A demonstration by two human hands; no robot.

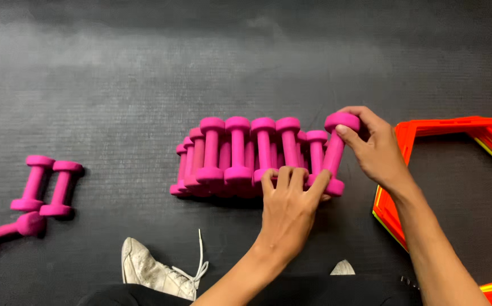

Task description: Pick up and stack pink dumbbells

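Several pink dumbbells (238, 154) lie stacked side by side in two layers on the dark floor mat. My right hand (375, 148) grips the far end of the rightmost pink dumbbell (334, 152), which is tilted against the stack. My left hand (288, 211) rests with fingers spread on the near ends of the stacked dumbbells, touching the tilted one's near end too.
Three more pink dumbbells (46, 186) lie apart at the left, one of them at the frame's edge. A stack of orange hexagonal frames (447, 128) lies at the right. A white shoe (151, 272) shows at the bottom.
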